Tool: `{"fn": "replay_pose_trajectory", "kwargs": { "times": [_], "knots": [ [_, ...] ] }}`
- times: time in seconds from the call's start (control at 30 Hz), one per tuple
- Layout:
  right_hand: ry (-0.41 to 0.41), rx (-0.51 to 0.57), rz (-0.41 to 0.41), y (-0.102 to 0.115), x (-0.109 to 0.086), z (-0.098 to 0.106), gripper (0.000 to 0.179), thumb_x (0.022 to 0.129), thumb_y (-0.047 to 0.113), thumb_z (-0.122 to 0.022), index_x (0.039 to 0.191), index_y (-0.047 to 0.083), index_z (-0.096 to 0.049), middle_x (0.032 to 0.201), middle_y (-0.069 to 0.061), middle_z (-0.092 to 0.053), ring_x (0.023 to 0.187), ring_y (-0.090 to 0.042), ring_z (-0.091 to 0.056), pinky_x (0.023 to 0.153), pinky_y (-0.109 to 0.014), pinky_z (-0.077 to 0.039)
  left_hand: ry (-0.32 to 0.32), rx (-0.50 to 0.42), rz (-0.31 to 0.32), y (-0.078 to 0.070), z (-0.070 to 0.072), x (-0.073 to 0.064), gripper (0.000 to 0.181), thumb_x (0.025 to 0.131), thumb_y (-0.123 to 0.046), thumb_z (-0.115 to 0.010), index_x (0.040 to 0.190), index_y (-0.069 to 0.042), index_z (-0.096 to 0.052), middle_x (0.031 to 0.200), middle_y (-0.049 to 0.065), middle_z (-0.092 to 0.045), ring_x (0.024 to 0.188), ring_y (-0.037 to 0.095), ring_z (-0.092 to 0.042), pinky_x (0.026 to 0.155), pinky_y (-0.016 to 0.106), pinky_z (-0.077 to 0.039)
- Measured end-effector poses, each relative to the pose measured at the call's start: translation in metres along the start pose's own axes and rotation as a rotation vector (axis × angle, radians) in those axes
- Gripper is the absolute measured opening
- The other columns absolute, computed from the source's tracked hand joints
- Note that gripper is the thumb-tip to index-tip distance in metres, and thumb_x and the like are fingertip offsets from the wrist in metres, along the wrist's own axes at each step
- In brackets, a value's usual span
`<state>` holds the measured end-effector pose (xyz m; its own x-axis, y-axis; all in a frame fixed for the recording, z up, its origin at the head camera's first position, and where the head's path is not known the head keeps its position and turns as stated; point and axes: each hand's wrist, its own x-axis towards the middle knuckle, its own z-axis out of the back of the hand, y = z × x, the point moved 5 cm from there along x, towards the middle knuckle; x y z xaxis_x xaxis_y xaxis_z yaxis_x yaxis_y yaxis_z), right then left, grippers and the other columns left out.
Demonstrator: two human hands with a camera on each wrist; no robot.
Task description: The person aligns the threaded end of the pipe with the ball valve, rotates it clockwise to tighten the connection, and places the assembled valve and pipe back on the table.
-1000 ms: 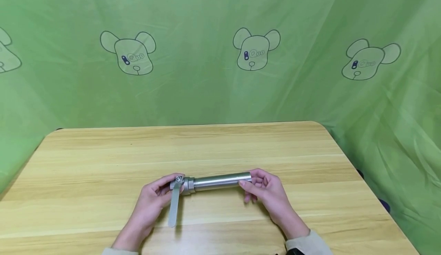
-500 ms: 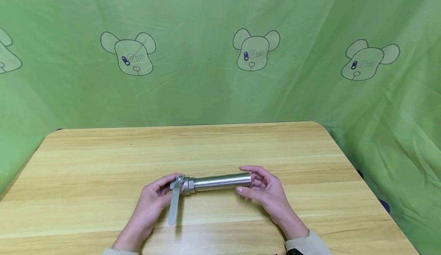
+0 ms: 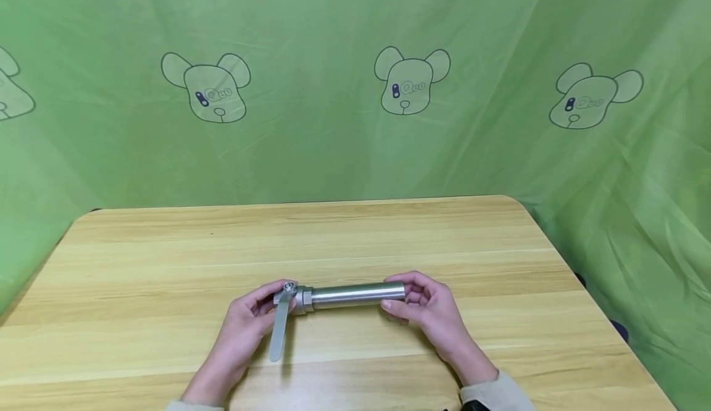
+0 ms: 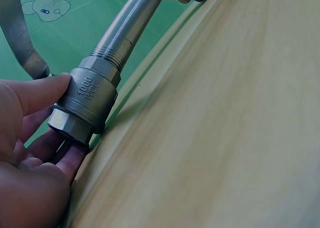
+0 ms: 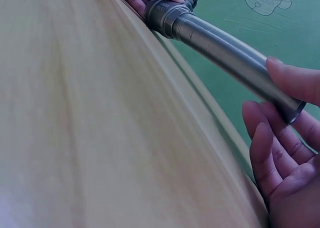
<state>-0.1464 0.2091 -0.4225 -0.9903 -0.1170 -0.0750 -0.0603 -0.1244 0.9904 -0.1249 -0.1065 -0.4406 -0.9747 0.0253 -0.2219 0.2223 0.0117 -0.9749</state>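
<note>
Valve and threaded-on pipe are being held crosswise over a wood-grain table, head view. Left hand is gripping the valve between thumb and fingers; right hand is curling thumb and fingers round the pipe's free end. Flat lever is slanting toward the wearer; creased green cloth is hanging behind.

Left wrist view: raised "1000 WOG" lettering is showing on the matte body, unseen from the head, plus hexagonal end and screw threads.

Right wrist view: smooth, brushed pipe is ending in a round open mouth; thumb is pressing its side.
</note>
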Motion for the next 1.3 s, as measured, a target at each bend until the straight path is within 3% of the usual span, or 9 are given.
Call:
{"fn": "replay_pose_trajectory", "kwargs": {
  "times": [0.13,0.4,0.53,0.77,1.07,1.3],
  "knots": [
    [0.012,0.014,-0.025,-0.0007,0.0002,-0.0018,0.045,0.088,0.007,-0.087,0.126,-0.008,-0.067,0.091,-0.005,-0.073,0.071,-0.015,-0.072,0.067,-0.030,-0.066,-0.003,-0.004,0.001,-0.0008,0.0005,-0.0007,0.051,0.095,-0.007,-0.079,0.144,-0.004,-0.066,0.150,0.017,-0.064,0.144,0.032,-0.058,0.105,0.013,-0.052],
    [0.011,-0.014,-0.031,-0.0031,0.0014,-0.0024,0.038,0.094,0.014,-0.083,0.122,-0.007,-0.067,0.078,-0.003,-0.071,0.060,-0.016,-0.071,0.054,-0.024,-0.056,-0.005,-0.009,-0.004,-0.0011,0.0003,-0.0004,0.050,0.093,-0.005,-0.079,0.142,-0.004,-0.067,0.149,0.016,-0.066,0.143,0.031,-0.060,0.104,0.011,-0.052],
    [0.009,-0.028,-0.024,-0.0030,0.0021,-0.0029,0.038,0.097,0.017,-0.081,0.122,-0.007,-0.068,0.077,-0.002,-0.071,0.060,-0.016,-0.072,0.054,-0.025,-0.057,0.008,0.001,-0.015,-0.0013,0.0011,0.0003,0.050,0.094,-0.006,-0.079,0.142,-0.005,-0.067,0.151,0.016,-0.064,0.145,0.031,-0.058,0.109,0.015,-0.051],
    [0.047,-0.001,0.023,-0.0012,0.0002,-0.0031,0.051,0.089,0.007,-0.085,0.135,-0.003,-0.064,0.085,-0.001,-0.073,0.064,-0.017,-0.073,0.053,-0.023,-0.055,0.018,0.007,-0.017,-0.0018,0.0018,0.0002,0.049,0.094,-0.008,-0.079,0.143,-0.007,-0.068,0.151,0.015,-0.064,0.145,0.031,-0.058,0.109,0.014,-0.050],
    [0.051,0.018,0.020,-0.0013,-0.0001,-0.0038,0.051,0.086,0.001,-0.086,0.130,-0.006,-0.063,0.090,-0.003,-0.073,0.066,-0.015,-0.072,0.063,-0.033,-0.066,0.014,0.004,-0.014,-0.0016,0.0011,0.0021,0.049,0.092,-0.006,-0.080,0.140,-0.008,-0.070,0.149,0.013,-0.066,0.144,0.031,-0.059,0.108,0.015,-0.051],
    [0.052,0.005,0.003,-0.0010,-0.0009,-0.0025,0.049,0.086,0.005,-0.088,0.128,-0.005,-0.065,0.083,0.000,-0.074,0.062,-0.016,-0.072,0.055,-0.024,-0.057,0.007,-0.008,-0.009,-0.0013,0.0012,0.0007,0.049,0.093,-0.007,-0.080,0.141,-0.006,-0.069,0.147,0.014,-0.067,0.142,0.030,-0.060,0.105,0.014,-0.053]
  ]
}}
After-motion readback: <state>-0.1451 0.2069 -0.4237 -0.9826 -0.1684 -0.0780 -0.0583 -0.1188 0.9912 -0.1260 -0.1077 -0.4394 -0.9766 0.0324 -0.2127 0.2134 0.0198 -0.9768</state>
